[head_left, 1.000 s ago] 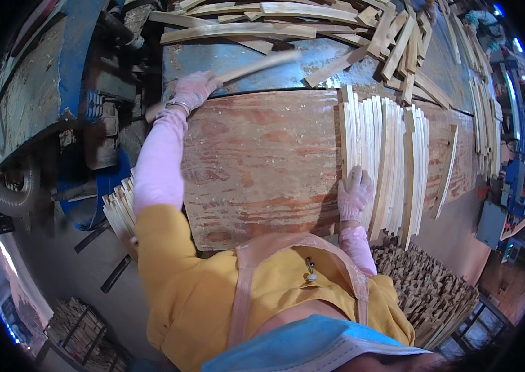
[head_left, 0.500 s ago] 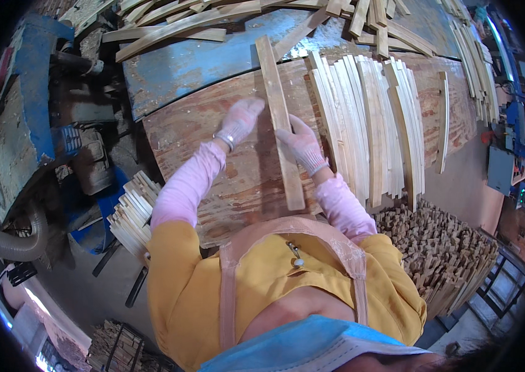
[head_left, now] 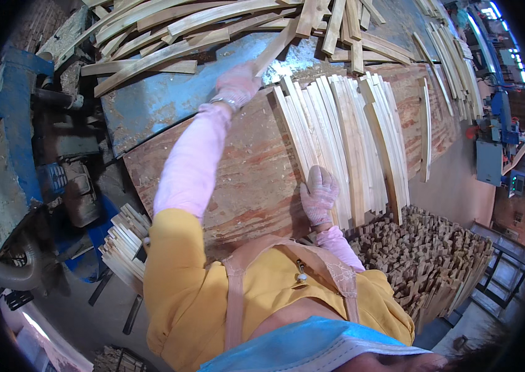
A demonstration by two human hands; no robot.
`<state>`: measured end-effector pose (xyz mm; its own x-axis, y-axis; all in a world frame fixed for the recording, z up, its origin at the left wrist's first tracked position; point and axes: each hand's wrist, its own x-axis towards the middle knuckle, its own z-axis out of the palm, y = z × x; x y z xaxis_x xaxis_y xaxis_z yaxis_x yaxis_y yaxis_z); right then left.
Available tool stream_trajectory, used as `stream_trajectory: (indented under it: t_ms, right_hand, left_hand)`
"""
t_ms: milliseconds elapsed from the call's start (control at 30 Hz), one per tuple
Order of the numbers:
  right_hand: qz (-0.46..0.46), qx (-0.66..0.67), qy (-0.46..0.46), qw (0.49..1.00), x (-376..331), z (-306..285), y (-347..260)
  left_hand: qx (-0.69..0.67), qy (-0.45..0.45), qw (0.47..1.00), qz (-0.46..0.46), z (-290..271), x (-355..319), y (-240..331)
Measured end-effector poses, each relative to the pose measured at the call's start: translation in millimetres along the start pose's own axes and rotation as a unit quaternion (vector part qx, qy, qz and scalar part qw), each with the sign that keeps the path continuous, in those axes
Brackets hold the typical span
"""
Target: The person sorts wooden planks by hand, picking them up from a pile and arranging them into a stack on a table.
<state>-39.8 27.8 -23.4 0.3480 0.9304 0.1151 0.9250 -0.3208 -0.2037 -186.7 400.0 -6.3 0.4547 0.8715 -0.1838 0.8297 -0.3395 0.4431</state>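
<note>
My left hand, in a whitish-pink glove, reaches over the blue surface to the far side. Its fingers close round the near end of a wooden strip that slants out from the pile. My right hand, gloved too, lies flat with fingers extended on the near end of the leftmost strips in a row of pale wooden strips. The row lies side by side on the reddish plywood board. Nothing shows in the right hand's grasp.
A loose pile of wooden strips covers the far blue metal table. A dense stack of wood pieces stands at the near right. Blue machinery is at left, by a bundle of strips. One strip lies apart.
The strip that my right hand held upright across the board now lies with the row, under or beside that hand. My left hand has moved forward to the pile and grasped another strip.
</note>
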Motion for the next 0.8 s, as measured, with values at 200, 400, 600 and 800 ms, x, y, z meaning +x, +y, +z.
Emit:
stream_trajectory:
  t_ms: [200,400,600,800]
  right_hand:
    - [0.031,0.237,-0.103,0.965,37,-29,-59]
    - [0.241,0.577,-0.317,0.713,118,-1,-145]
    - [0.085,0.308,-0.172,0.932,64,4,-100]
    - [-0.02,0.035,-0.03,0.999,12,-10,-34]
  left_hand:
    - [-0.693,-0.157,0.676,-0.197,5,-152,-61]
    - [-0.679,-0.254,0.661,-0.195,72,-255,-45]
    - [-0.072,0.125,0.988,-0.06,17,-141,-146]
    - [0.252,0.204,0.936,-0.135,-74,-8,-242]
